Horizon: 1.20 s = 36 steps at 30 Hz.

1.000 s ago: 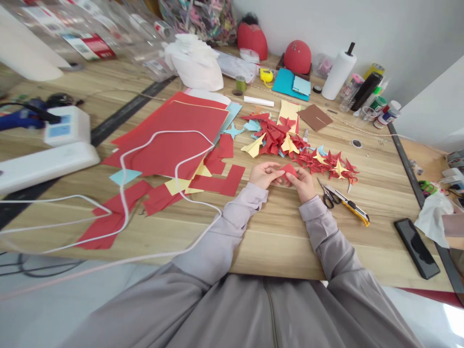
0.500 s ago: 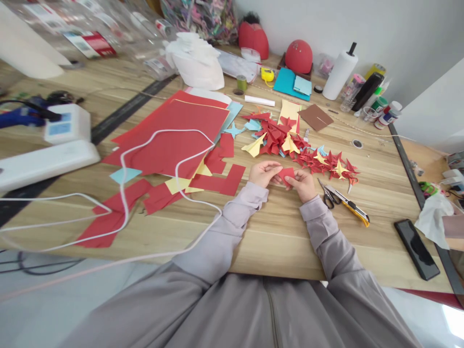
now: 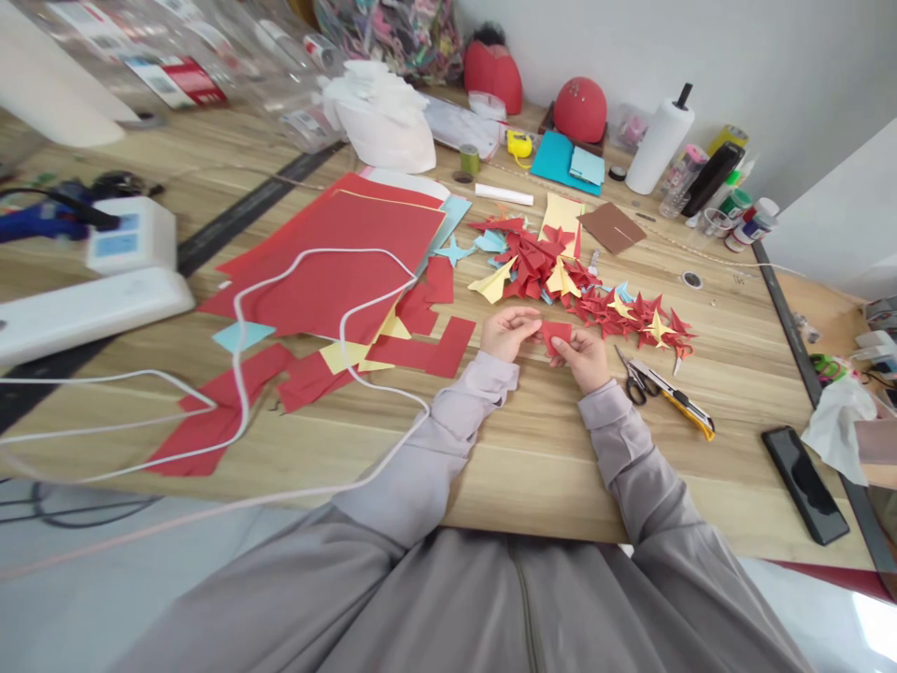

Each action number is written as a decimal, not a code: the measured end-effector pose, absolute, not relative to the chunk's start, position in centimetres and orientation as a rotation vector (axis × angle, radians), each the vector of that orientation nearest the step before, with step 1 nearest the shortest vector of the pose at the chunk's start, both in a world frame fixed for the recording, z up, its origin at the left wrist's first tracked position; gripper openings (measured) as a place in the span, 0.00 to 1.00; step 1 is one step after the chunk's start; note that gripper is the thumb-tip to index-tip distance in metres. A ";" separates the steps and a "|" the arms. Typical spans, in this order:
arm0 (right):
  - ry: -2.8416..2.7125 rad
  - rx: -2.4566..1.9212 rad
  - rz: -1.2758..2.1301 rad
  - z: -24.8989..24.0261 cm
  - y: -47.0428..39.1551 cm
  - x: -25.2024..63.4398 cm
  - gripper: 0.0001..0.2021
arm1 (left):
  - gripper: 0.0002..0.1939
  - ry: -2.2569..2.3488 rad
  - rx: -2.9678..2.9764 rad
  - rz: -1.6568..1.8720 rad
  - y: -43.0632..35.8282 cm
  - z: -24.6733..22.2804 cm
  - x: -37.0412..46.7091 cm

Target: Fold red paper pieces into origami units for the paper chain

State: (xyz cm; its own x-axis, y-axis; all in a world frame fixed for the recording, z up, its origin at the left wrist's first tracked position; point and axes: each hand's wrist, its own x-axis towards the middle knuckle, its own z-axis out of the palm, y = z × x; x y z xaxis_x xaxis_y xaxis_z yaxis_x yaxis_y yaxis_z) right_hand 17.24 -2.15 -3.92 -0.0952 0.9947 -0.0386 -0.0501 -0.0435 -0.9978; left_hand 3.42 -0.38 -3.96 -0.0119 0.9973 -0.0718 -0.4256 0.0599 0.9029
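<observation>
Between both hands is a small red paper piece, held just above the table near its front edge. My left hand pinches its left side, and my right hand grips its lower right corner with thumb and fingers. Behind the hands lies a heap of folded red, yellow and blue paper shapes, with red and yellow paper stars to its right. Red paper strips rest left of my left hand. Large red sheets are stacked farther left.
Scissors and a yellow cutter lie right of my right hand, a black phone beyond them. A white cable loops over the red sheets. Bottles and a white roll stand at the back right.
The red piece has turned slightly and shows more squarely between the hands. The fingers have shifted a little on it; the left hand is slightly farther left.
</observation>
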 end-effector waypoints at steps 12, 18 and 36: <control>-1.203 -1.166 1.251 -4.4 -2.0 17.2 0.18 | 0.20 0.927 0.870 1.290 -0.4 -4.1 3.8; -1.268 -1.128 1.152 -4.5 -2.1 17.0 0.14 | 0.12 1.014 0.982 1.330 -0.3 -4.1 3.7; -1.381 -1.190 0.906 -5.4 -2.6 16.7 0.22 | 0.10 1.078 0.991 1.315 -0.5 -4.1 3.6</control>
